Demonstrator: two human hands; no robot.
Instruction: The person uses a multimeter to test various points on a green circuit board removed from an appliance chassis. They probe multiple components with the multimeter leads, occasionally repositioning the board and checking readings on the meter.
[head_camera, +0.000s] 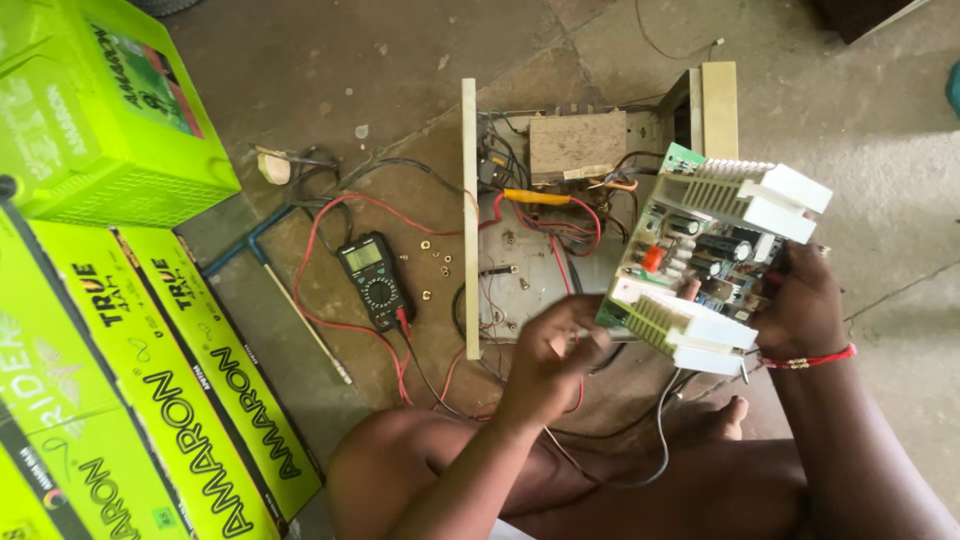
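Note:
My right hand (800, 305) grips a green circuit board (700, 255) with white finned heat sinks along two edges, lifted and tilted above my knees. My left hand (553, 355) is blurred at the board's lower left corner, fingers curled close to it and to the wires there; whether it pinches a wire I cannot tell. Behind the board an opened cream appliance case (470, 215) lies on the floor, showing a brown transformer block (577, 145) and red, yellow and black wiring.
A black multimeter (372, 280) with red and black leads lies on the concrete floor left of the case, small nuts scattered beside it. A screwdriver (305, 320) lies nearby. Lime-green batteries (110, 110) and lime-green boxes (150, 400) fill the left side.

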